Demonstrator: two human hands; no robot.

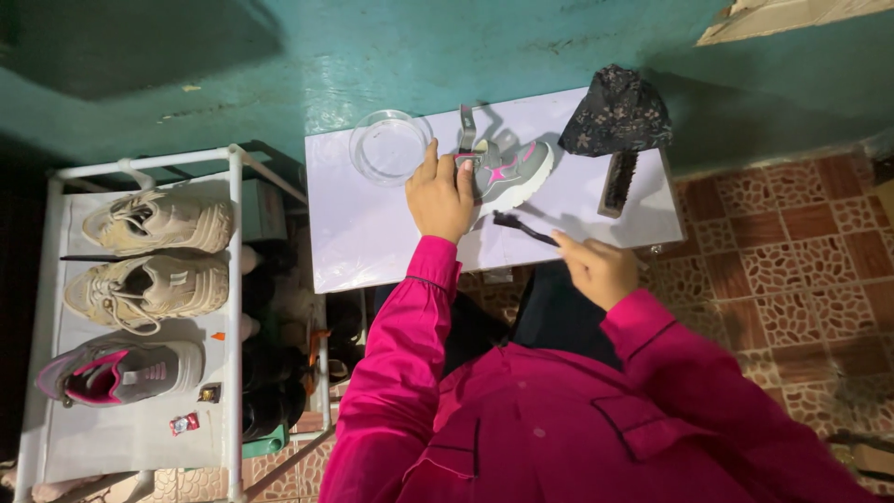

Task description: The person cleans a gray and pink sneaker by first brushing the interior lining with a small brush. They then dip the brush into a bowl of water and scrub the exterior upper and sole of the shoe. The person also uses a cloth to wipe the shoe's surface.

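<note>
Sneaker [510, 173] is steadied on the surface [372, 233] by the left hand [440, 197], so the small brush [524, 227] grasped in the right hand [598, 268] can reach it.

On a pale table [372, 233] against a teal wall, the left hand [440, 197] grips the heel of a grey sneaker with pink trim [510, 170]. The right hand [601, 267], nearer, holds a small dark brush [521, 226] whose head lies just beside the sneaker's sole. A clear glass bowl [388, 146] sits to the left, a dark patterned cloth [616, 112] and a long brush [618, 183] to the right. Far left, a white rack [235, 279] carries two beige sneakers [154, 251] and a matching grey one [121, 371].
</note>
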